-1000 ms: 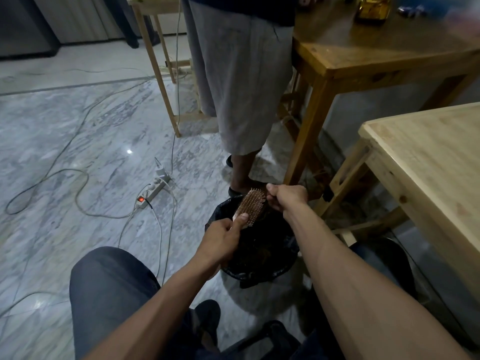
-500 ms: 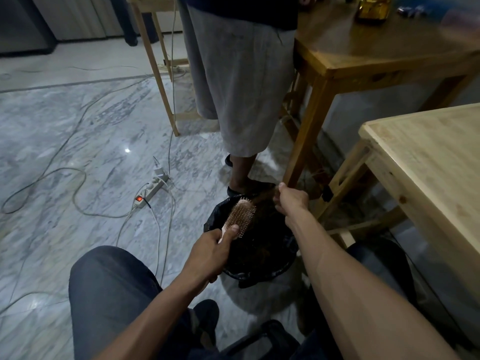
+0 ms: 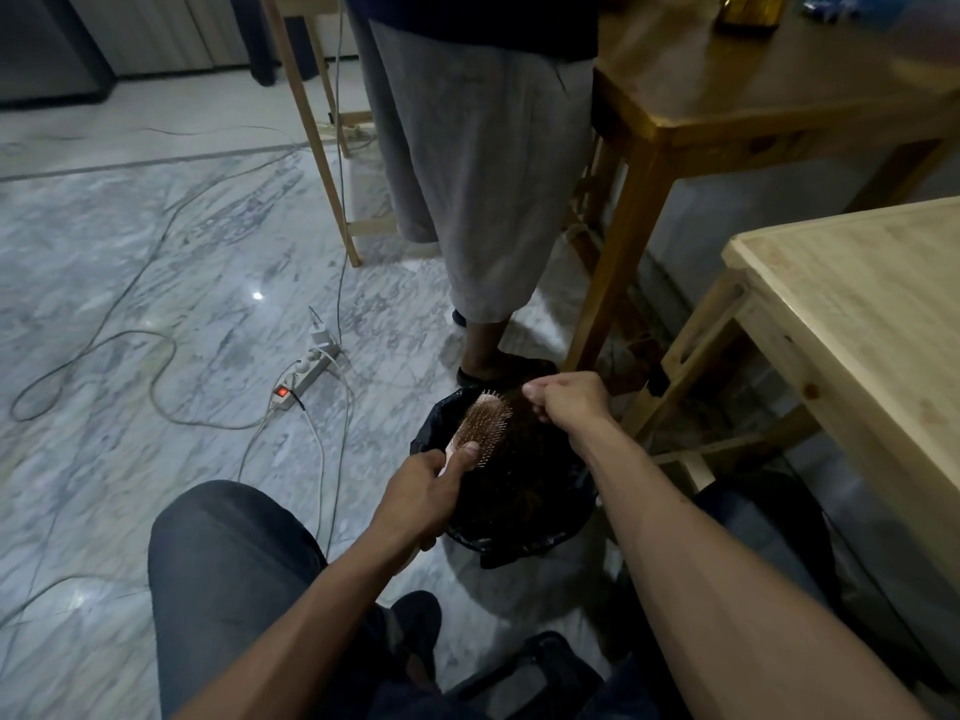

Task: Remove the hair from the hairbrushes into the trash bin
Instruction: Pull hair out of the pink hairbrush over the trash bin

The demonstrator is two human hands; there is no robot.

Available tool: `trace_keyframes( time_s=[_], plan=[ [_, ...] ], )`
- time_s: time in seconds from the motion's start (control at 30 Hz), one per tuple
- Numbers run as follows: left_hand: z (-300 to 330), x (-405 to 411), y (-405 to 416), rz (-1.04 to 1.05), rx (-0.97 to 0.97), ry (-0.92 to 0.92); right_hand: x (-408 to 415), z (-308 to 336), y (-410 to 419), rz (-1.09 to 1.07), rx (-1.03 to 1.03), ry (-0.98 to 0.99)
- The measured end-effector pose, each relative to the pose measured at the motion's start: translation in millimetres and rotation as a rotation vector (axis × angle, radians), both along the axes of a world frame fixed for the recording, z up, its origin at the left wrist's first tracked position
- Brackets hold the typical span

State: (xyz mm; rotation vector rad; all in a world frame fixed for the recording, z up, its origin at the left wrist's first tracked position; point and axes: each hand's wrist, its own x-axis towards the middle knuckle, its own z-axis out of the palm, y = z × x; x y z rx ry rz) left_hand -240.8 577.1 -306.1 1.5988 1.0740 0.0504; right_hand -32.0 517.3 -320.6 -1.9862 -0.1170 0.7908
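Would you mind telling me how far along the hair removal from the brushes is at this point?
Done: brown hair already lies inside the trash bin. In hand: the left hand holds the hairbrush over the bin, bristles up, while the right hand pinches at dark strands by the brush head. Left: whether the bristles are fully clean is too dim to tell, and no other brush is in view.

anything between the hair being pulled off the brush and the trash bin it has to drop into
Nothing visible does. The left hand holds the hairbrush right over the open trash bin, and the right hand pinches at the brush's far edge, also above the bin's mouth. The hair itself is too dark to make out.
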Motion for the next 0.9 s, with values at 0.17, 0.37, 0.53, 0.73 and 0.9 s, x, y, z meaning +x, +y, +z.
trace_keyframes(
  time_s=[0.17,0.37,0.53,0.73,0.9],
  plan=[
    [10.6,-4.1,7.7,-0.043,0.027,-0.001,24.5,12.5,3.0,-0.293,-0.017,0.020],
    [12.3,-16.5,14.1,0.038,-0.015,-0.006,29.6,21.8,-6.6,-0.059,0.024,0.010],
    [23.0,-7.4,9.2,-0.101,0.019,0.042,4.6,12.3,-2.7,0.344,0.160,0.140],
    [18.6,-5.3,15.3,-0.104,-0.077,0.071,-7.6,11.7,-4.2,0.297,0.167,0.093],
    [18.9,-2.6,6.8,-0.101,-0.186,0.068,-1.2,2.9,-0.2,0.024,-0.014,0.026]
  ],
)
